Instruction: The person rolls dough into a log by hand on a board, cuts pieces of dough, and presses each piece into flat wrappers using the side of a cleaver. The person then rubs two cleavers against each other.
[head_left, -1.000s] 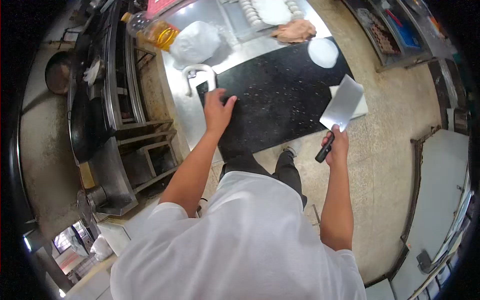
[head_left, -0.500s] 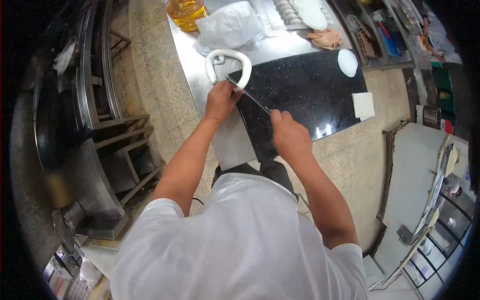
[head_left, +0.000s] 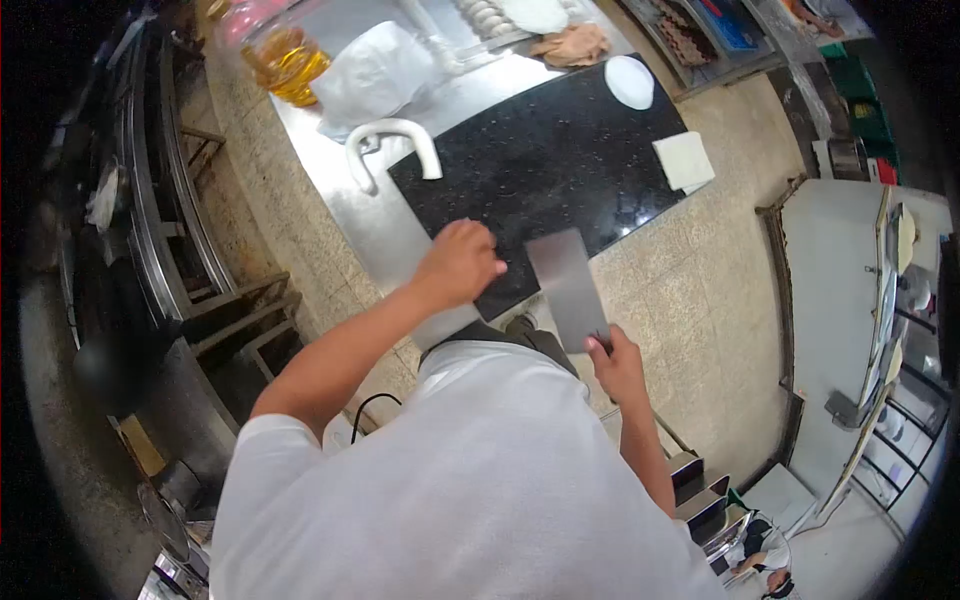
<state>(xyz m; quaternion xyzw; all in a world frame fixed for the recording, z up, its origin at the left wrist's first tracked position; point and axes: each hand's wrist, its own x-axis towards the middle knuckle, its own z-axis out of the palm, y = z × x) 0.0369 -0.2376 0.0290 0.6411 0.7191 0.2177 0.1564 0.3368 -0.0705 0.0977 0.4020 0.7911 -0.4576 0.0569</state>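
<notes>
My right hand [head_left: 620,370] grips the handle of a cleaver [head_left: 568,288], whose broad blade lies nearly flat to view over the near edge of the black board [head_left: 550,140]. My left hand [head_left: 460,262] is over the board's near left part with its fingers curled in; whatever is in them, if anything, is hidden. Beyond it, a thick white dough rope [head_left: 405,128] lies bent like a hook, part on the steel table [head_left: 335,185] and one end on the board's corner. Neither hand touches the rope.
Behind the rope stand a white plastic bag [head_left: 375,75] and a jug of yellow oil [head_left: 285,65]. A tan cloth [head_left: 570,45], a white disc [head_left: 629,82] and a folded white cloth [head_left: 685,160] sit around the board's far and right sides. Steel shelving [head_left: 160,200] runs along the left.
The cleaver has left the dough rope and come back toward my body, its blade turned flat. My left hand has let go of the rope and moved nearer. The view has shifted.
</notes>
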